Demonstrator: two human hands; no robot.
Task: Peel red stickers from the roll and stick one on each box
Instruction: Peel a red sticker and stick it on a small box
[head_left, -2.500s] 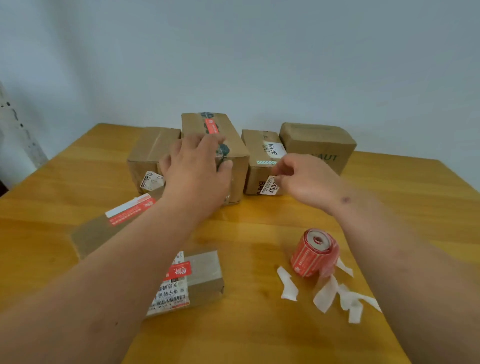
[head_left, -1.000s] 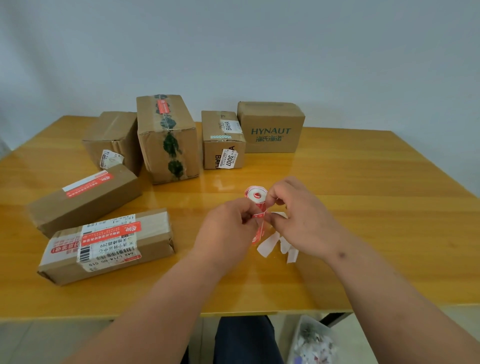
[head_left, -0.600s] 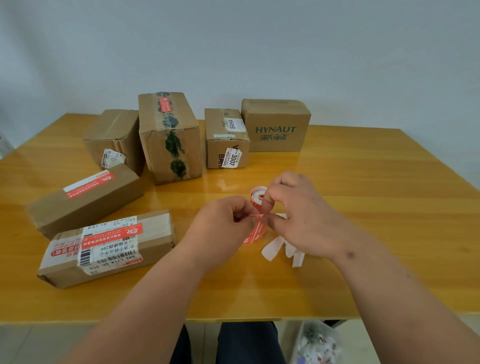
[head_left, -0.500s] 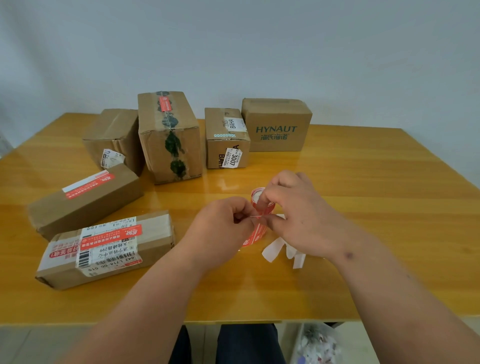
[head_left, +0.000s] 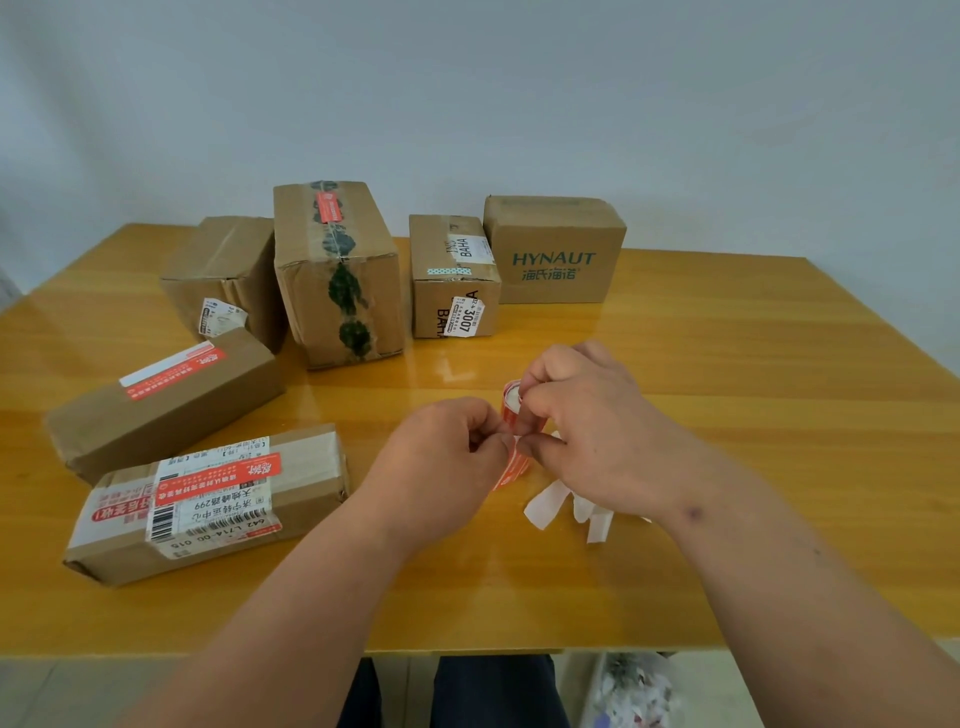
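Observation:
Over the middle of the table my right hand (head_left: 587, 426) grips the red sticker roll (head_left: 511, 402) upright. My left hand (head_left: 447, 457) pinches the loose red strip (head_left: 511, 467) hanging from it. Several cardboard boxes stand around. The tall box (head_left: 337, 270), the long box at the left (head_left: 166, 400) and the near box (head_left: 208, 499) each carry a red sticker. The back-left box (head_left: 223, 275), the small box (head_left: 452, 275) and the HYNAUT box (head_left: 556, 249) show none.
White backing scraps (head_left: 566, 506) lie on the yellow wooden table (head_left: 753, 405) just under my right wrist. The table's near edge runs below my forearms, with a bin of scraps (head_left: 634, 691) on the floor beneath. A plain wall stands behind the boxes.
My hands left the boxes at the back and picked up the roll. Since then they have held it in nearly the same spot, fingers working at the strip's end.

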